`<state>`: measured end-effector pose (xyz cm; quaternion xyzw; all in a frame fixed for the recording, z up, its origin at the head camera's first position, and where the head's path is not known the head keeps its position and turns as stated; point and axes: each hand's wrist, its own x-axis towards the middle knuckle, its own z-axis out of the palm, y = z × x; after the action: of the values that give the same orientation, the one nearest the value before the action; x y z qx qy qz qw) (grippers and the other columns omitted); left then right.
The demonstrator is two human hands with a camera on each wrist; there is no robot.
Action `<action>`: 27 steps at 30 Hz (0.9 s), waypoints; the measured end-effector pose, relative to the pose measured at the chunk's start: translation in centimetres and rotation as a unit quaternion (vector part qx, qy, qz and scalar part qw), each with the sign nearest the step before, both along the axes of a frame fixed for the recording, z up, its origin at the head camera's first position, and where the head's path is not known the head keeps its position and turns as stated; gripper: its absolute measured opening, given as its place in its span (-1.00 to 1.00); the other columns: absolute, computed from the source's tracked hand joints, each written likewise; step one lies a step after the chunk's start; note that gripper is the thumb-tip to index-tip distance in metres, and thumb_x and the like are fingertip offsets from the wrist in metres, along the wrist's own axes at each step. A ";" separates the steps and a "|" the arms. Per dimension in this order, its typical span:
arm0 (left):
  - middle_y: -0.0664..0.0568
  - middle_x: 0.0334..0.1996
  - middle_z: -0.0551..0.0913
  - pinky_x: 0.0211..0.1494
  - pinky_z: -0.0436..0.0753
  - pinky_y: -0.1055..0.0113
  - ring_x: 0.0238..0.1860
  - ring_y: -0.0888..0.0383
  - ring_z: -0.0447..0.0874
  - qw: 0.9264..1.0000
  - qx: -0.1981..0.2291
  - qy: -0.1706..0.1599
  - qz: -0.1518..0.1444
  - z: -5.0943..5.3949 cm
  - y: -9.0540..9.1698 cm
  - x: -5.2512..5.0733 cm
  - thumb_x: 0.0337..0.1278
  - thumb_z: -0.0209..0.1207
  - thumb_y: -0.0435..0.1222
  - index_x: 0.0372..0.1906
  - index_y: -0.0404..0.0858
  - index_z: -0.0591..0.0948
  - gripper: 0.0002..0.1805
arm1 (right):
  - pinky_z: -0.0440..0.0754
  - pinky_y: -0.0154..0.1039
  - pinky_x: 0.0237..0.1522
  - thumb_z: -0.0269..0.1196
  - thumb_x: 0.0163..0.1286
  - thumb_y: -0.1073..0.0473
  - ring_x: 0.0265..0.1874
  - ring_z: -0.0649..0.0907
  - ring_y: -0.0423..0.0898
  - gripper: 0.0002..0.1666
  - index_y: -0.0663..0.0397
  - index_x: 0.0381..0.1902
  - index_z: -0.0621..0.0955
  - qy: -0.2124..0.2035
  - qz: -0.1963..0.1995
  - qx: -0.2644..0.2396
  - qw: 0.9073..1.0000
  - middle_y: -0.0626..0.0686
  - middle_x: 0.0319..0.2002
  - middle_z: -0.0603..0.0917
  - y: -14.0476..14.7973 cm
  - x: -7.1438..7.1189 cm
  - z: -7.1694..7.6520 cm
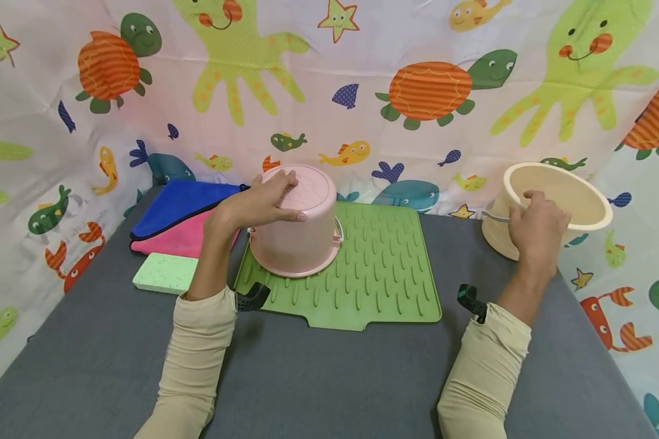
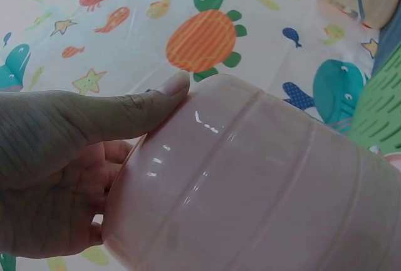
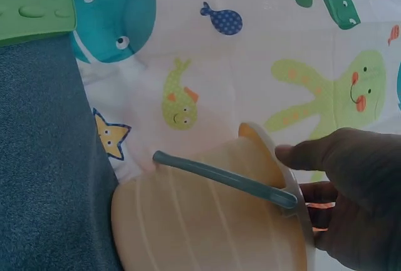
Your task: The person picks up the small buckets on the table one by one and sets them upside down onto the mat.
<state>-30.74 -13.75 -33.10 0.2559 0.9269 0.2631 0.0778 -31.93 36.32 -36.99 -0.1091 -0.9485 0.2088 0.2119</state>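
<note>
A pink bucket [image 1: 302, 247] stands upside down on a green ridged mat [image 1: 387, 262]. My left hand [image 1: 252, 204] grips it at its upturned base; in the left wrist view the thumb of this hand [image 2: 81, 127] lies along the pink bucket's side [image 2: 250, 177]. At the right, my right hand [image 1: 540, 228] holds the rim of a cream bucket [image 1: 496, 235], which is tilted with its mouth upward. The right wrist view has that hand [image 3: 357, 183] pinching the cream bucket's rim, beside its grey handle [image 3: 225, 180] and ribbed wall [image 3: 188, 227].
Left of the mat lie a blue and pink cloth [image 1: 183, 207] and a pale green sponge [image 1: 165, 273]. A grey cloth [image 1: 329, 378] covers the table. Behind and at both sides hangs a white curtain [image 1: 318, 61] printed with sea animals.
</note>
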 end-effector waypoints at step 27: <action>-0.32 0.52 0.32 0.71 -0.42 -0.27 0.65 -0.17 0.12 1.000 0.009 0.000 0.001 -0.1 -0.1 0.1 0.40 0.31 -0.07 0.50 -0.45 0.22 -0.17 | 0.48 -0.31 -0.41 0.34 0.47 0.20 -0.32 0.69 0.10 -0.62 0.40 0.11 0.65 -0.076 0.198 0.031 0.977 0.48 -0.15 0.74 -1.4 1.8 2.9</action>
<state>-30.69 -13.87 -33.20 0.2556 0.9247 0.2717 0.0756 -30.13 34.87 -34.12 0.0716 -0.9707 0.2076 0.0970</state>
